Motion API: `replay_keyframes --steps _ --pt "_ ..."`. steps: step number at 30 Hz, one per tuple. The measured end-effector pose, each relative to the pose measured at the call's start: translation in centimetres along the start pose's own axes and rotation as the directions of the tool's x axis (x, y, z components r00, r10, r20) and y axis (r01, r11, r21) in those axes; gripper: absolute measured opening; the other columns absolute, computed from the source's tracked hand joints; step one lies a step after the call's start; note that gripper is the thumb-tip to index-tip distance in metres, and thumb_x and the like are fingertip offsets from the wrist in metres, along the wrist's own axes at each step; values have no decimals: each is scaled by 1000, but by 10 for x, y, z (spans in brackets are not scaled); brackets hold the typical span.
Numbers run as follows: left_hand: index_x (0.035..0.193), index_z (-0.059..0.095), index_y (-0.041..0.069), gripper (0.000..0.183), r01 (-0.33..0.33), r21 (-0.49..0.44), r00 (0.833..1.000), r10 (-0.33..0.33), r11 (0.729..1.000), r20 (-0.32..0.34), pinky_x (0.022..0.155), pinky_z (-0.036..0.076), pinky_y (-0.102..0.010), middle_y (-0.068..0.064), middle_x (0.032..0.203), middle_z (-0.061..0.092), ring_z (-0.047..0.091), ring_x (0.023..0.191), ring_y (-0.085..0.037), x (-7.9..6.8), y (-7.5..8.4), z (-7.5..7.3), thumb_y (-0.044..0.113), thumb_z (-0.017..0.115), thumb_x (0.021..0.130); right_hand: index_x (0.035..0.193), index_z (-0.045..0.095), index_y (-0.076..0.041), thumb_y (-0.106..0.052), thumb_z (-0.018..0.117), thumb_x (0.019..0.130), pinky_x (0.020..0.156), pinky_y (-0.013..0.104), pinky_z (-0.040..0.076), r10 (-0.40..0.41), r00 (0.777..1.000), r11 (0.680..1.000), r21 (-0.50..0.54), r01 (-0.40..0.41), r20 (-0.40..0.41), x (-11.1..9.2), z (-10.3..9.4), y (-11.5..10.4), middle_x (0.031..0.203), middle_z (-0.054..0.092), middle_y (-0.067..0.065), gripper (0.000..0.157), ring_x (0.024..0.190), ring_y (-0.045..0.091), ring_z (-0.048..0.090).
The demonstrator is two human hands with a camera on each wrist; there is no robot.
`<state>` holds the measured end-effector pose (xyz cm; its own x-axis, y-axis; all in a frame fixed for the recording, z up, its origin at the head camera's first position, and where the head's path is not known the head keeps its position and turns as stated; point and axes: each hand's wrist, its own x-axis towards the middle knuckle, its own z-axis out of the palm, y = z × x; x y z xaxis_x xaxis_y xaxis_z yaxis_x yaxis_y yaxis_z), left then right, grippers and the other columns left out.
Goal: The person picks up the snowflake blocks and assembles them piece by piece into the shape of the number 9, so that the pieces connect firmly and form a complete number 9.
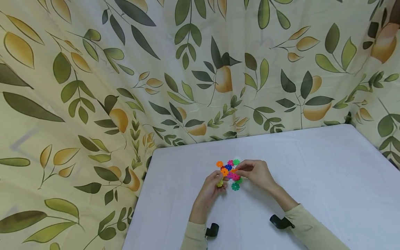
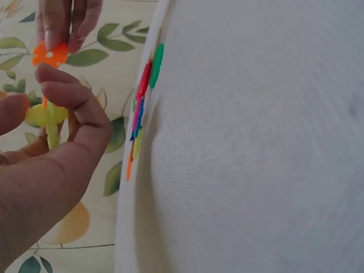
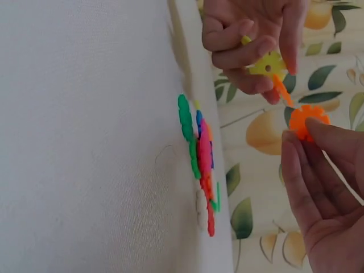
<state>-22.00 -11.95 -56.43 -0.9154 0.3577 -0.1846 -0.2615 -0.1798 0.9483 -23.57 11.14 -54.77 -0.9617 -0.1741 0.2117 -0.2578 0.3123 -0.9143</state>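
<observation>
My left hand holds a small cluster of notched plastic discs up off the table. In the right wrist view, its yellow discs are between the fingers, and an orange disc juts out edge-on from them. The right hand pinches a separate orange notched disc between thumb and fingertips. This disc is right by the tip of the jutting orange one. Beneath both hands, a loose pile of colourful notched discs lies flat on the table, partly hidden by the hands in the head view.
A white cloth covers the table. Behind it and along its left hangs a leaf-and-fruit patterned curtain. Green discs lie at the near side of the pile. A black wrist camera sits at each sleeve.
</observation>
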Motion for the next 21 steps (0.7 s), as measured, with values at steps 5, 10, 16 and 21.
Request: replay_keyframes --steps 5,10,16,21 --pt "117 60 0 24 12 17 1000 -12 1000 -19 64 45 -22 -11 104 73 57 76 -14 0 0 1 22 53 110 96 81 -13 -7 86 86 74 23 59 -26 1000 999 28 26 -10 0 3 -1 93 78 2 13 84 16 76" --pt "119 60 -2 31 6 15 1000 -6 1000 -14 63 47 -20 -21 109 72 56 73 -13 0 0 1 26 48 112 97 81 -12 -5 85 85 75 23 60 -46 999 998 51 45 0 -1 5 0 94 79 3 14 84 15 76" --pt "117 60 -4 33 13 -17 999 -13 1000 -37 64 51 -21 -30 113 71 59 68 -11 -1 2 4 25 46 112 96 81 -12 -2 85 85 74 23 60 -62 998 997 51 62 -1 -1 6 -1 94 78 3 15 83 15 77" --pt "112 63 0 29 2 -25 998 -4 1000 -61 62 54 -20 -36 114 68 61 65 -11 -2 5 7 24 46 112 96 82 -12 -3 85 85 74 23 60 -70 998 997 33 70 -7 -1 6 -3 93 79 3 15 82 13 76"
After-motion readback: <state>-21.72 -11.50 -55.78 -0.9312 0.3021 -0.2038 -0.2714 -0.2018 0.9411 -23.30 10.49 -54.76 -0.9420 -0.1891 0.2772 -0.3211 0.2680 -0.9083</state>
